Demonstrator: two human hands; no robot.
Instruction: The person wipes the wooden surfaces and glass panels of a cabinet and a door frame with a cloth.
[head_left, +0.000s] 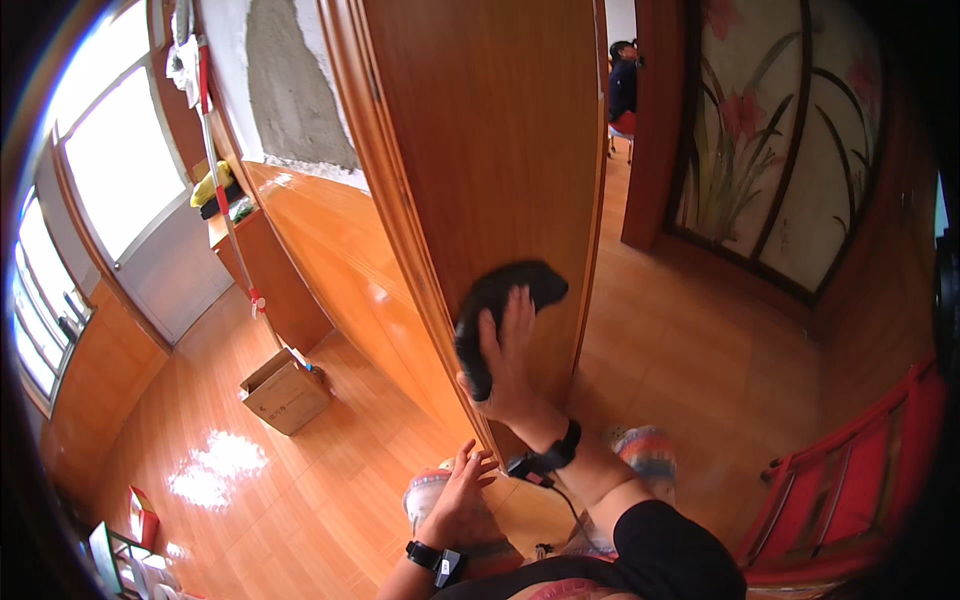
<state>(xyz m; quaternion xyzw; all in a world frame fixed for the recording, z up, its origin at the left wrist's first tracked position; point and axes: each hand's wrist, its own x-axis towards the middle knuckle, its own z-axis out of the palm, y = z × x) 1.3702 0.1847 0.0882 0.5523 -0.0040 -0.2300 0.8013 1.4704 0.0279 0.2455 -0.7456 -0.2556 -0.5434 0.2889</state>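
Note:
My right hand (513, 367) presses a dark cloth (480, 300) against the lower part of a brown wooden door (487, 165). The cloth is bunched into a curve, and its edges are slightly blurred. My thumb lies at its lower end, and the fingers spread over its inner side. Lower and to the left, my left hand (466, 480) hangs in the air with its fingers apart and holds nothing. It is near the foot of the moulded door frame (409, 202). Both wrists wear black straps with small devices.
A cardboard box (287, 397) stands on the glossy wood-look floor (360, 465) at left, near a mop-like pole (232, 240). A red folding rack or chair (847, 465) is at lower right. Beyond the doorway, a person (622, 86) sits near flower-painted panels (742, 142).

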